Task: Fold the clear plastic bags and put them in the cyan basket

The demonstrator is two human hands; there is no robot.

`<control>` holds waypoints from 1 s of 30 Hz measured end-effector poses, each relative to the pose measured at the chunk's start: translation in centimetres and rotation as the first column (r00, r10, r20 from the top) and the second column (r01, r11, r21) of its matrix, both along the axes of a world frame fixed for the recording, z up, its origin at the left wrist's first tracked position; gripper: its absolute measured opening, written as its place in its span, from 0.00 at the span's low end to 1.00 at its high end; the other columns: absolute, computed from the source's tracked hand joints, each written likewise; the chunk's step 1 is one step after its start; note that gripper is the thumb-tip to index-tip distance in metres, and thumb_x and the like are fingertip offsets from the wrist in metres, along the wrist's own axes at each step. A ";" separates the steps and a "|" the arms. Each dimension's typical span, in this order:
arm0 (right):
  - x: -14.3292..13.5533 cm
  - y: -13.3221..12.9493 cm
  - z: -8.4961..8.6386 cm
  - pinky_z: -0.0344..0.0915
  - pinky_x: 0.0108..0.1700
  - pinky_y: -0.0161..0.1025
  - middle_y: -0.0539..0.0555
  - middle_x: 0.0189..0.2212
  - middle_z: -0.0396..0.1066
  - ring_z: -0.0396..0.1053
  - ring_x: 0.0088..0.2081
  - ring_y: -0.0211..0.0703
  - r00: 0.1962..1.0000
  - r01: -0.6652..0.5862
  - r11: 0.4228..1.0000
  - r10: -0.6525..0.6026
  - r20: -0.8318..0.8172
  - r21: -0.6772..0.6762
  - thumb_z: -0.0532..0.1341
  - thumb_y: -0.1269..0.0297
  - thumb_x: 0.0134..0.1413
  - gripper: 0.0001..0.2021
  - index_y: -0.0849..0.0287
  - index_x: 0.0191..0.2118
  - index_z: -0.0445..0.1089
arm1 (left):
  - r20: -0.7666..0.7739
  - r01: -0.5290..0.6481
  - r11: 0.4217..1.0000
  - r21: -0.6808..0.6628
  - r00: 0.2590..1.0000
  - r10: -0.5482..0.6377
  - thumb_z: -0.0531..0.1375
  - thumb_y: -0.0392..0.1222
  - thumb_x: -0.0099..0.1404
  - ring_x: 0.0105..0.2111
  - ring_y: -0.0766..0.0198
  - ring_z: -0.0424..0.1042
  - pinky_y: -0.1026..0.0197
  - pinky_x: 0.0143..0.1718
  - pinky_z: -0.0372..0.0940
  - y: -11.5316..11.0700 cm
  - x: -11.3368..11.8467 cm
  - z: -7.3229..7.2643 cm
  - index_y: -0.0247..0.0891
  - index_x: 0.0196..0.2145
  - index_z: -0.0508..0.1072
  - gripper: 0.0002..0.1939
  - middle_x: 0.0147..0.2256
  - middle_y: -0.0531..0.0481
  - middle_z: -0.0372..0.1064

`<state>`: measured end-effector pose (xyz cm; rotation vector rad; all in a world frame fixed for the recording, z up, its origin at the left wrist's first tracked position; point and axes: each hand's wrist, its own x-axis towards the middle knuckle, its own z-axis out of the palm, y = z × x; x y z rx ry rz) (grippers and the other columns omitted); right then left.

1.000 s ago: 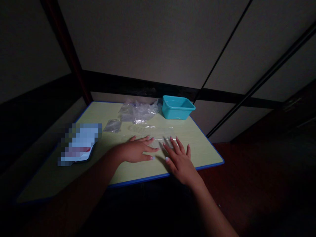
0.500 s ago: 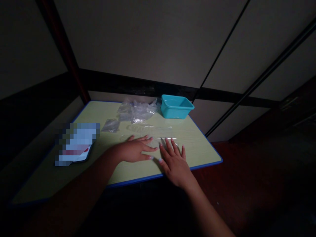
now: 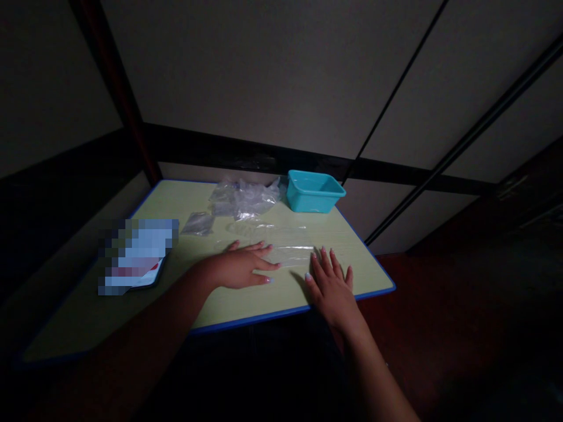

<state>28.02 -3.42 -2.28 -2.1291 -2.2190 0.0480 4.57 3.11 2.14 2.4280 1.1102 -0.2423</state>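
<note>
A clear plastic bag (image 3: 290, 254) lies flat on the pale yellow table (image 3: 268, 305), its creases catching the light. My left hand (image 3: 244, 267) rests palm down over the left part of the bag, fingers spread. At the bag's right end is my right hand (image 3: 332, 287), also palm down with fingers apart and holding nothing; whether its fingertips touch the plastic I cannot tell. Another thin clear sheet of plastic (image 3: 264, 230) lies just beyond the bag, hard to make out against the tabletop.
A heap of crumpled clear plastic bags (image 3: 250, 198) lies at the back, beside a turquoise plastic basket (image 3: 313, 199). A small folded plastic packet (image 3: 197, 224) is left of them. A phone (image 3: 145, 269) with a blurred screen sits on the left. Blue edging rims the table.
My right hand has slid to the right, away from my left hand, uncovering more of the bag. My left hand has stayed in place.
</note>
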 end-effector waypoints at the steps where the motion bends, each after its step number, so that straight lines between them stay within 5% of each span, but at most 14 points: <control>1: 0.2 0.0 -0.1 0.30 0.61 0.65 0.54 0.66 0.30 0.26 0.66 0.51 1.000 0.015 1.000 -0.015 0.003 -0.001 0.37 0.48 0.62 0.31 0.57 0.65 0.44 | 0.001 0.000 1.000 0.000 1.000 0.000 0.51 0.56 0.66 0.65 0.51 0.34 0.31 0.56 0.32 0.0 0.0 0.0 0.63 0.58 0.56 0.22 0.65 0.53 0.32; 11: -0.7 -0.2 0.2 0.21 0.57 0.70 0.54 0.66 0.30 0.27 0.66 0.52 0.999 0.033 0.996 -0.030 -0.038 0.078 0.38 0.50 0.63 0.29 0.55 0.65 0.44 | 0.002 -0.002 1.000 0.016 1.000 0.002 0.50 0.56 0.66 0.65 0.52 0.35 0.31 0.56 0.33 0.1 0.0 -0.2 0.64 0.57 0.57 0.21 0.65 0.54 0.33; 19: -4.1 -0.9 1.2 0.18 0.61 0.61 0.53 0.65 0.42 0.36 0.66 0.46 0.933 -0.341 0.940 0.337 -0.123 -0.011 0.39 0.47 0.63 0.30 0.54 0.66 0.38 | 0.006 -0.004 1.000 0.021 1.000 0.004 0.51 0.54 0.66 0.65 0.52 0.35 0.31 0.56 0.33 0.1 0.0 -0.4 0.62 0.57 0.58 0.22 0.65 0.53 0.34; 30: -1.7 -0.6 0.9 0.28 0.60 0.67 0.49 0.66 0.38 0.32 0.66 0.53 0.992 -0.127 0.990 0.127 -0.015 -0.053 0.39 0.47 0.62 0.28 0.48 0.66 0.38 | 0.024 0.016 1.000 0.003 1.000 -0.016 0.50 0.56 0.66 0.65 0.52 0.34 0.34 0.57 0.36 0.3 -0.1 -0.6 0.63 0.58 0.55 0.23 0.65 0.53 0.31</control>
